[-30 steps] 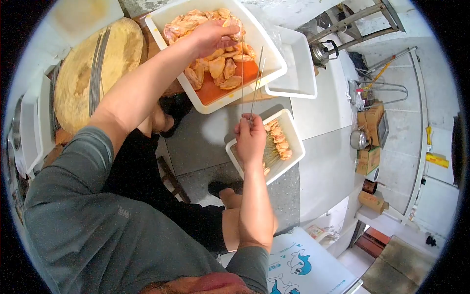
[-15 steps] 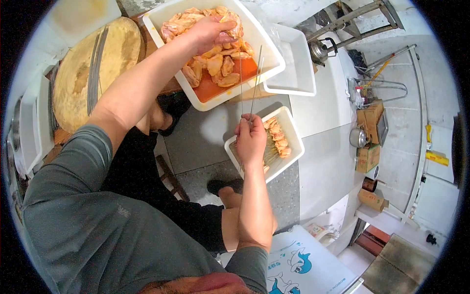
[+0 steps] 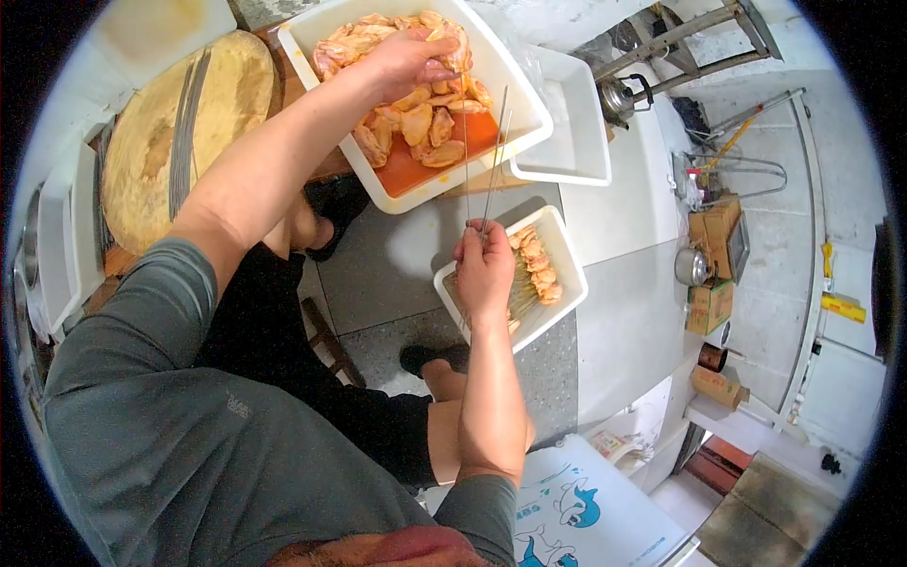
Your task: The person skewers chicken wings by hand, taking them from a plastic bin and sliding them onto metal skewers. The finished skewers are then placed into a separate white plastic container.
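My left hand (image 3: 416, 61) is over a white tub (image 3: 524, 118) of raw marinated chicken wings (image 3: 416, 123) in reddish liquid. Its fingers are closed round a chicken wing (image 3: 457, 45), partly hidden by the hand. One thin metal skewer (image 3: 466, 151) runs from my right hand up to the left fingertips. My right hand (image 3: 484, 265) is closed on the lower ends of this and a few other skewers, which point upward. Below the right hand stands a smaller white tub (image 3: 557, 227) holding skewered chicken pieces (image 3: 539, 269).
More metal skewers (image 3: 189, 132) lie on a round wooden chopping block (image 3: 137, 142) at left. A white tray (image 3: 576, 123) sits beside the large tub. A kettle (image 3: 619, 99), a pot (image 3: 694, 266) and cardboard boxes (image 3: 710, 304) stand to the right.
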Demonstrator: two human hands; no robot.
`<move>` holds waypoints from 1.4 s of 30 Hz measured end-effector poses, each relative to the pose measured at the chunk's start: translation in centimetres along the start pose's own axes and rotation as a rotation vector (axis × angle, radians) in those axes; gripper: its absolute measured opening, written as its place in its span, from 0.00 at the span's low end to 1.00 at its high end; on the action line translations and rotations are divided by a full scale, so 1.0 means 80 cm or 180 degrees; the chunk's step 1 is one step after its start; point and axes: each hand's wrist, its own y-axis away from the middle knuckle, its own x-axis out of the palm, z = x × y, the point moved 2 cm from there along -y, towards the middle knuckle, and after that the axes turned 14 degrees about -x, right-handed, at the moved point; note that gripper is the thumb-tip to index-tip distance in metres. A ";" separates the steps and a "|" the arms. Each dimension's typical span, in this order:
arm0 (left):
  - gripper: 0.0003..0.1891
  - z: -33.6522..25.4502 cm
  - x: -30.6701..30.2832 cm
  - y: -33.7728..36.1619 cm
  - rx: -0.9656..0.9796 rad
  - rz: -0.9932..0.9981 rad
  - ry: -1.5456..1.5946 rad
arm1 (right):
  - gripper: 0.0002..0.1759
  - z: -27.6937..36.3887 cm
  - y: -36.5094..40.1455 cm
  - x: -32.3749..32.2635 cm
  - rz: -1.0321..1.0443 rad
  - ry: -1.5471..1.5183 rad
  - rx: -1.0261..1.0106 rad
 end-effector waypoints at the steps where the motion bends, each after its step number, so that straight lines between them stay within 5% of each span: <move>1: 0.18 0.000 -0.001 -0.001 -0.0008 -0.0014 0.0018 | 0.08 0.000 0.000 0.000 0.0001 0.0000 -0.0010; 22: 0.20 0.002 -0.009 -0.013 -0.0009 0.0299 -0.0067 | 0.08 -0.003 -0.002 0.004 0.0001 -0.0119 -0.0019; 42: 0.18 -0.013 0.003 0.010 -0.0079 -0.0123 -0.0119 | 0.06 0.008 -0.002 0.003 -0.0033 -0.0312 0.0050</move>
